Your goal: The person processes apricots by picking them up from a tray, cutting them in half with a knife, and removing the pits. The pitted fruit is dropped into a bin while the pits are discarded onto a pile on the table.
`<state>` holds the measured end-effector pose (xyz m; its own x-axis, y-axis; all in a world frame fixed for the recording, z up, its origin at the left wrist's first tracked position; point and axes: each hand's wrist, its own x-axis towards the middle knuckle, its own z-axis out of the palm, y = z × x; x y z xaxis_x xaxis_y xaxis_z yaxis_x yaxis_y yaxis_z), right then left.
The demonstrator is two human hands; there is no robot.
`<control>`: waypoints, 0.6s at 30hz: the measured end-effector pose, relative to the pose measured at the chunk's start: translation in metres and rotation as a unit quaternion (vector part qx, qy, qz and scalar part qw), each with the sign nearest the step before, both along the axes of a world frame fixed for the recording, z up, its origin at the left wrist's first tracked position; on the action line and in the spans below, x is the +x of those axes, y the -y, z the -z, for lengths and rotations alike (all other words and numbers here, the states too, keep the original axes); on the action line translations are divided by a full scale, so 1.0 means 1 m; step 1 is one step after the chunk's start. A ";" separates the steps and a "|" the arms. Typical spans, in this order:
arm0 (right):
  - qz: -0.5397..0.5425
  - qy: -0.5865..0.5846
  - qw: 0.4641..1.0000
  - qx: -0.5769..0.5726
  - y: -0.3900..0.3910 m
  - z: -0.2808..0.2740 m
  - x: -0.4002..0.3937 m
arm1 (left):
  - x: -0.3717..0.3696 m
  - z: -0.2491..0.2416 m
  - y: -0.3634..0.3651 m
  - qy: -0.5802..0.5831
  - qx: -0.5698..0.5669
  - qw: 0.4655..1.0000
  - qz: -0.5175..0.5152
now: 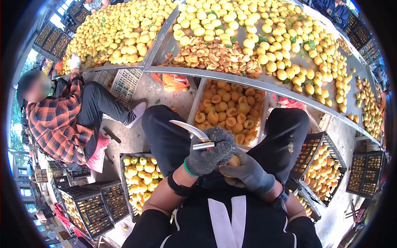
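My left hand (211,152), in a dark grey knit glove with a green cuff, is closed around a small knife with a curved blade (191,129). The blade points up and to the left, away from the fruit. My right hand (253,173), in a smoother grey glove, grips an apricot (233,162) close against the left hand's fingers. Both hands are together above my lap. Beyond them, between my knees, stands a crate of halved apricots (225,109).
A metal-edged table (248,79) ahead bears whole apricots (285,53) and a heap of pitted-looking pieces (211,56). Black crates of apricots (142,177) (322,165) flank me. At left sits a person in a plaid shirt (56,124). Others are at the far side.
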<state>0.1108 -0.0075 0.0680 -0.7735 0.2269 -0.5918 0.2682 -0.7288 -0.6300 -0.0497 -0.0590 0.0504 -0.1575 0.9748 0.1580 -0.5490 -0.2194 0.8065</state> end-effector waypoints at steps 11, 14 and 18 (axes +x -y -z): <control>0.020 -0.057 0.994 0.091 0.008 0.003 -0.002 | 0.001 -0.013 0.009 -0.150 -0.023 0.988 -0.015; 0.014 -0.059 0.992 0.107 0.008 0.001 -0.001 | -0.001 -0.002 0.003 0.074 0.013 0.997 0.010; -0.036 -0.041 0.971 0.234 0.004 -0.003 0.000 | -0.002 -0.012 -0.001 0.108 0.018 0.994 -0.006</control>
<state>0.1105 -0.0110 0.0706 -0.8373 0.3997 -0.3731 0.2426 -0.3399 -0.9086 -0.0521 -0.0582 0.0627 -0.2038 0.9670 0.1531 -0.7057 -0.2535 0.6616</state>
